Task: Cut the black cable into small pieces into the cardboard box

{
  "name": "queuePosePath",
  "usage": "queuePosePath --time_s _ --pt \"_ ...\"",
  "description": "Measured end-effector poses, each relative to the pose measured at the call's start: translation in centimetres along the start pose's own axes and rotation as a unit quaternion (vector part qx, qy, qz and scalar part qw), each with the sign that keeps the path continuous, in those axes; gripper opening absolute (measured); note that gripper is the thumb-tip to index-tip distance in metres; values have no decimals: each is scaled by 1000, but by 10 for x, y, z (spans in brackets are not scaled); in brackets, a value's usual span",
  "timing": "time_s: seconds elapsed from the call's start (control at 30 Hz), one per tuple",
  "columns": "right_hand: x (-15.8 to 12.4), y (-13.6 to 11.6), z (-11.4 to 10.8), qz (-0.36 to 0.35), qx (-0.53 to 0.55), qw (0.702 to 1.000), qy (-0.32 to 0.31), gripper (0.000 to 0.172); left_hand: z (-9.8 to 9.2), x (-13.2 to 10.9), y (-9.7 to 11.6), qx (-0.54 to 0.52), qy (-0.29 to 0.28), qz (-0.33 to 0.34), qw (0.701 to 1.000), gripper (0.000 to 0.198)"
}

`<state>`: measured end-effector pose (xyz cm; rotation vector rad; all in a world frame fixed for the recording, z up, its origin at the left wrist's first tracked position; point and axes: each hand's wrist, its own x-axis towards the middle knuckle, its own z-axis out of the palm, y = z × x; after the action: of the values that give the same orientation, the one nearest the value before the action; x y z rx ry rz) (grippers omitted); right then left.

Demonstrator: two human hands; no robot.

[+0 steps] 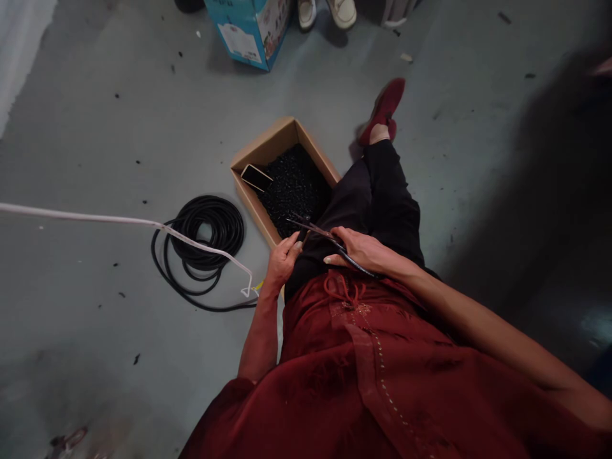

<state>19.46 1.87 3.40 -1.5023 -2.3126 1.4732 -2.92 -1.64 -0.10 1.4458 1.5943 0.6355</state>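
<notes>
My right hand (366, 250) is curled round the handles of the scissors (325, 233), whose long axis runs forward and to my left, across my dark trousers (354, 197), with the tips out over the near end of the box. My left hand (283, 258) pinches a short black piece (302, 234) between thumb and fingers; it sits just beside the blades, on their near side (whether blade and piece touch, I cannot tell). So the piece lies to the left of my right hand. Just beyond my left hand stands the cardboard box (270, 143), holding small black bits (303, 178) and a dark rectangular object (257, 178). Farther left, the coil of black tubing (228, 226) lies on the floor (95, 159), nearer my left hand than my right.
</notes>
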Motion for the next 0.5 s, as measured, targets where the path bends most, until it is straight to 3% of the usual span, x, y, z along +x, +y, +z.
queuePosePath --time_s 0.27,0.5 --pt "2 0 1 11 -18 1000 -1 57 -5 2 6 81 -25 66 994 39" --pt "2 -1 1 11 9 1000 -9 56 -5 3 5 98 -23 73 992 40"
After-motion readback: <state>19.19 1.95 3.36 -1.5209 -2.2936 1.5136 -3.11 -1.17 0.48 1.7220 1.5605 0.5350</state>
